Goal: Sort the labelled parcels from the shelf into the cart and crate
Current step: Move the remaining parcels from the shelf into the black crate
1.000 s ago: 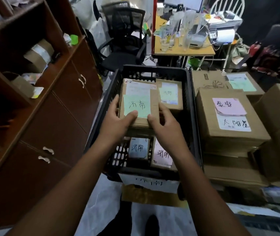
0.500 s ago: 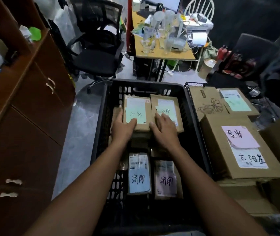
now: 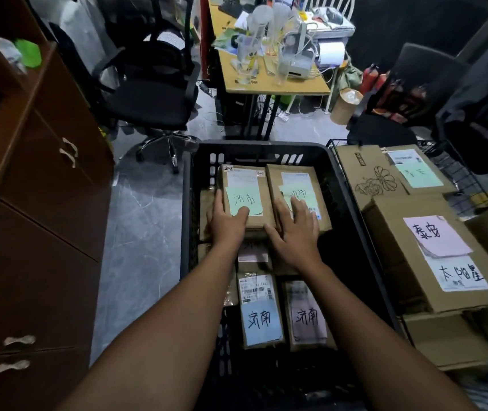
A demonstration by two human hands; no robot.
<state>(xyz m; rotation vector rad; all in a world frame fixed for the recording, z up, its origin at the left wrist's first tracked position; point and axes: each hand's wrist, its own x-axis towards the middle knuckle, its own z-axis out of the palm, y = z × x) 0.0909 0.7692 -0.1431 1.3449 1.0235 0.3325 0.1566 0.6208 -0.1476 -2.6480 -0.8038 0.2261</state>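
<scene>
Touching crate (image 3: pixel 262 145) parcels (image 3: pixel 244 180), left hand (image 3: pixel 226 224), right hand (image 3: pixel 296 231)

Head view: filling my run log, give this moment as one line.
left hand: rests on left green-note parcel | right hand: flat on right green-note parcel | both parcels in black crate

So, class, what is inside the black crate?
The black crate holds two green-labelled parcels at the far end, the left hand and right hand on them; nearer, a blue-labelled parcel and a pink-labelled parcel. What lies beneath the green pair is mostly covered.
</scene>
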